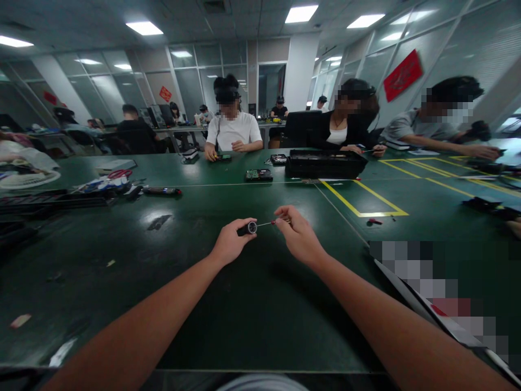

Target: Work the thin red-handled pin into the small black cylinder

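Observation:
My left hand [231, 243] is closed around a small black cylinder [252, 227] with a silver-rimmed round end turned toward me; it looks like a flashlight, but I cannot be sure. In my right hand [299, 234], fingers and thumb pinch the red handle of a thin screwdriver [266, 224]. Its metal shaft points left, and the tip is at or very near the cylinder's rim; whether they touch, I cannot tell. Both hands are held above the green table [244, 320]. Most of the handle is hidden by my fingers.
Beyond my hands lie a hard drive [259, 175] and a long black bin [325, 164]. Red-handled scissors [120, 174] and a dark pen-like tool [161, 191] lie left. Yellow tape [382, 214] and a small red piece [374, 221] are right. Several co-workers sit around the table.

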